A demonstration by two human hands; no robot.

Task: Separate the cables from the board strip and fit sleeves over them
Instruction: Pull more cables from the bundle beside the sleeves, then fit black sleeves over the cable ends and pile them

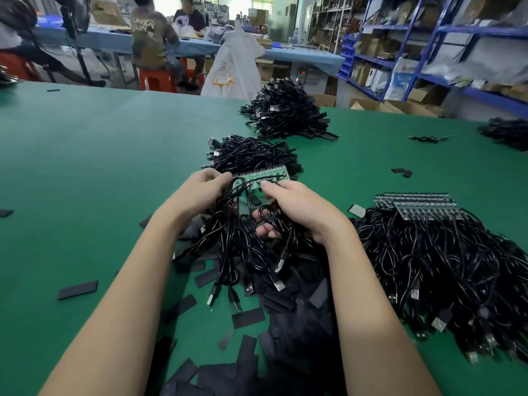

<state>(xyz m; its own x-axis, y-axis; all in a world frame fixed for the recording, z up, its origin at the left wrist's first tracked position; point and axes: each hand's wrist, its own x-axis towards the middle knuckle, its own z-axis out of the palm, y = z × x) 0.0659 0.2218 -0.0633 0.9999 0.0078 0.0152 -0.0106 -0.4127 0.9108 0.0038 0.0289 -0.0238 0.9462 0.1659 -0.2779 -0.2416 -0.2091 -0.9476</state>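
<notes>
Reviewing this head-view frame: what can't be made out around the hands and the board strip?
- Board strip: its left end is covered by the left hand.
- Right hand: curled fingers are buried among the cables.
- Sleeves: bottom edge cuts the pile.
- Strip components: too small.

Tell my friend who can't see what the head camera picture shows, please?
Two hands, the left hand and right hand, hold a green board strip with black cables hanging from it. Flat black sleeves and more cable piles lie on the green table.
</notes>
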